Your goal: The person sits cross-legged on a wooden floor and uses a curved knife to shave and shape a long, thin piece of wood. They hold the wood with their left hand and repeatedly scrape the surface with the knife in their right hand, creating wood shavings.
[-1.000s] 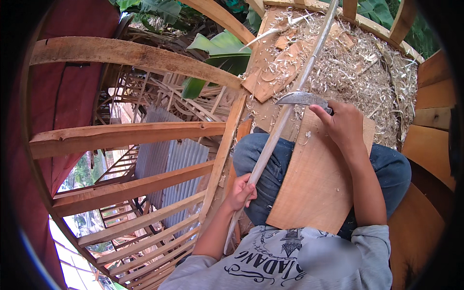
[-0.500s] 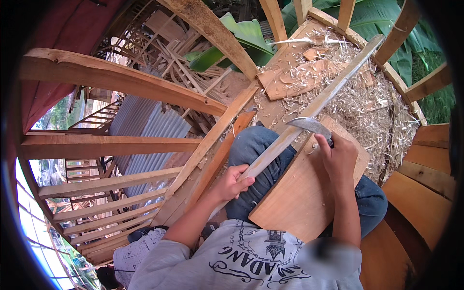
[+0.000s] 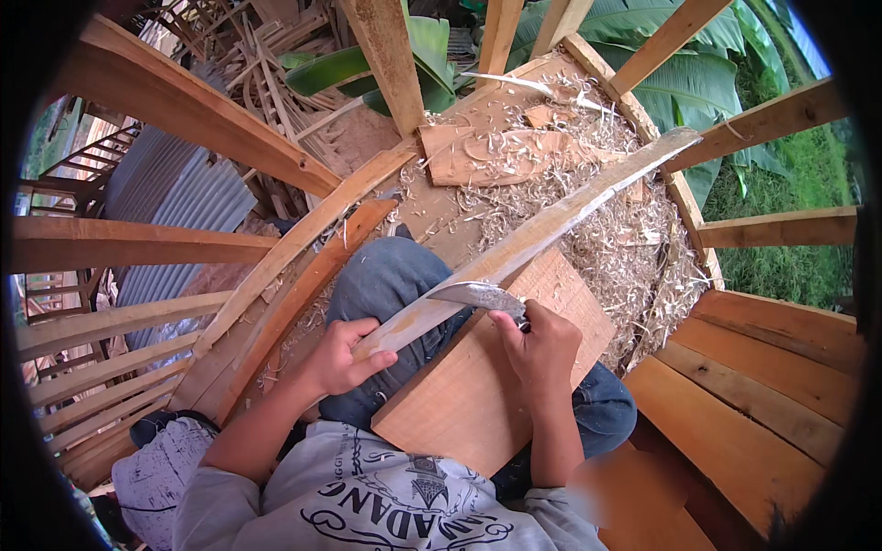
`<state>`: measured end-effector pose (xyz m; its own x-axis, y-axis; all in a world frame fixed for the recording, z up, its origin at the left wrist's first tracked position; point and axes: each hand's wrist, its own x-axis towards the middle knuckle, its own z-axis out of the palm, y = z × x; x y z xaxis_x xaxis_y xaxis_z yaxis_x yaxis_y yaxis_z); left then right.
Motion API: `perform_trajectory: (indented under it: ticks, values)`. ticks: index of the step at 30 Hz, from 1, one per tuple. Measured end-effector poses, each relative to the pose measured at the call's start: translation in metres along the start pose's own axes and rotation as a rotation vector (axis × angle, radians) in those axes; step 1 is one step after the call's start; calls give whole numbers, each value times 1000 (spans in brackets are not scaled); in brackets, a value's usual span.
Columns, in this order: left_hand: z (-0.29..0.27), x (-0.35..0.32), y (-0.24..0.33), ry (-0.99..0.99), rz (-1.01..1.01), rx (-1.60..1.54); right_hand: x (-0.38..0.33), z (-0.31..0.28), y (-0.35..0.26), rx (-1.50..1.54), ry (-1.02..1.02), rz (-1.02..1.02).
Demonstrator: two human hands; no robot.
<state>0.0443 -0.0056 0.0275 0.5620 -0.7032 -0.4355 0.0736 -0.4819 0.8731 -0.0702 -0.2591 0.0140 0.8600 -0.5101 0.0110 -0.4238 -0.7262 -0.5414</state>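
My left hand (image 3: 347,358) is wrapped round the near end of a long pale wooden strip (image 3: 542,228), which slants away to the far right across my knee. In my right hand (image 3: 542,347) is a knife with a broad curved blade (image 3: 478,296); its handle is mostly hidden by my fingers. The blade lies against the strip, a short way beyond my left hand. Under my right forearm, a thick wooden board (image 3: 469,404) rests on my lap, its far corner beneath the strip.
Curly wood shavings (image 3: 588,230) cover the floor ahead, around a flat wood offcut (image 3: 514,156). Wooden posts and rails (image 3: 294,230) surround me on the left and at the back. Planks (image 3: 735,413) lie at the right. Corrugated metal sheets (image 3: 184,225) stand beyond the left rails.
The knife blade has come nearer along the strip toward my left hand. My view has shifted, and the strip's far end now shows its flat side more.
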Motion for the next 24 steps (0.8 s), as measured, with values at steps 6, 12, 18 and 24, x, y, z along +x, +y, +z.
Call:
perform_trajectory:
  ticks: [6, 12, 18, 24]
  values:
    - [1, 4, 6, 35, 17, 6, 29, 0, 36, -102, 221, 170]
    - [-5, 5, 1, 6, 45, -4, 38, -35, 87, 98, 350, 436]
    - [-7, 4, 0, -36, -23, -69, -10, -7, -16, 42, -35, 71]
    - [-13, 7, 5, -102, -127, -263, 20, 10, 2, 1, 34, 185]
